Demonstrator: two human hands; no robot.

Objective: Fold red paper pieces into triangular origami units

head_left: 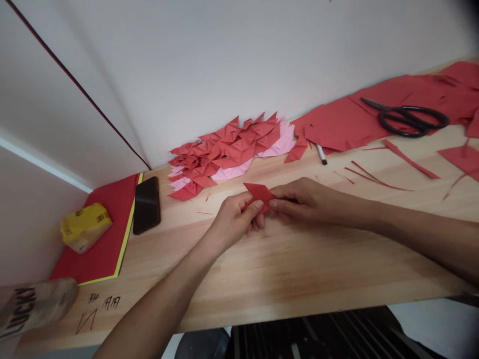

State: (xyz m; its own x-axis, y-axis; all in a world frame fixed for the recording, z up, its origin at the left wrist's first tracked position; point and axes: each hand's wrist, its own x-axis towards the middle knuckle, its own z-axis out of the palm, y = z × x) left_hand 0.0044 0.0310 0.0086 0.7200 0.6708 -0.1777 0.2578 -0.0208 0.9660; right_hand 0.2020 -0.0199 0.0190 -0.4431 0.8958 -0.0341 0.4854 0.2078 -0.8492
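Note:
A small piece of folded red paper (264, 194) is held just above the wooden table, between both hands. My left hand (241, 213) pinches it from the left, thumb on top and the other fingers beneath. From the right, my right hand (297, 198) grips its edge between thumb and forefinger. Behind the hands lies a heap of folded red paper pieces (232, 147), with pink paper pieces (279, 142) among them. Thin red paper scraps (368, 177) are scattered on the table to the right of my right hand.
Black-handled scissors (406, 119) lie on red paper sheets (344, 122) along the wall. A marker (321, 154) pokes out below them. At left are a phone (146, 205), a yellow package (85, 227) on red and yellow sheets (108, 254), and a bottle (41, 304).

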